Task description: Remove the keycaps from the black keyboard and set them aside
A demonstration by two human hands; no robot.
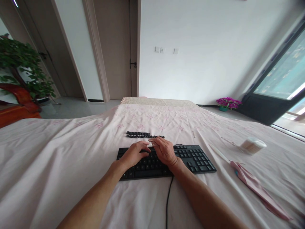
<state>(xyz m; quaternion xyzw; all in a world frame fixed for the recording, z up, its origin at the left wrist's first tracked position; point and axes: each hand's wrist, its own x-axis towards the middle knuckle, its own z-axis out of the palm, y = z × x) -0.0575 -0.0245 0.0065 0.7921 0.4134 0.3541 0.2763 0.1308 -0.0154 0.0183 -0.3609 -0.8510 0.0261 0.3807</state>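
A black computer keyboard (152,173) lies on the cloth in front of me, its upper rows partly hidden by my hands. Over its upper left part, my left hand (135,155) has thumb and fingers bent together; what they pinch, if anything, is hidden. My right hand (164,151) is closed beside it, fingertips on a small white piece (150,144) too small to name. That piece sits between the two hands. Just behind the keyboard, several loose black keycaps (138,135) are lined up in two rows.
A pink flowered cloth (71,159) covers the surface. To the right are a tub of cotton swabs (253,145), a single swab (193,134) and a folded pink cloth strip (257,187). The keyboard's cable (168,197) runs toward me between my forearms.
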